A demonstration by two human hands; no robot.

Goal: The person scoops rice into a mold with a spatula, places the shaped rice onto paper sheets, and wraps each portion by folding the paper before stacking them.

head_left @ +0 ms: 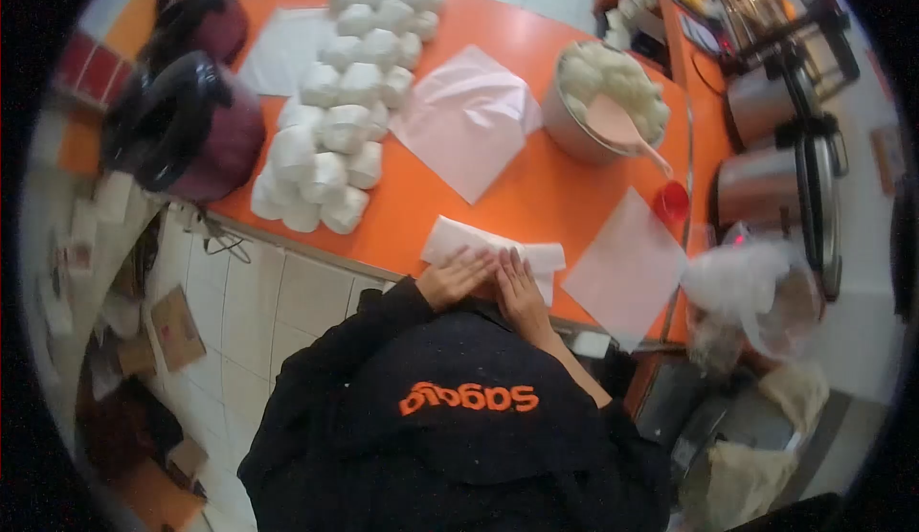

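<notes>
Near the front edge of the orange table, my left hand (458, 276) and my right hand (520, 288) lie flat, side by side, on a folded white paper (546, 257). Their fingers are stretched out and meet near the paper's middle. What the paper wraps, if anything, is hidden. Beyond my hands a square white sheet (469, 120) is spread on the table. Another sheet (627, 264) lies to the right. On the left, white wrapped bundles (325, 176) are piled in a long stack. A pot (574, 139) of pale food stands behind on the right, with a pink paddle (615, 122) in it.
A red cup (672, 202) sits near the table's right edge. Dark lidded pots (215, 139) stand at the left. Metal cookers (766, 187) and a clear plastic bag (751, 288) are at the right. Several more sheets (284, 48) lie behind the bundles.
</notes>
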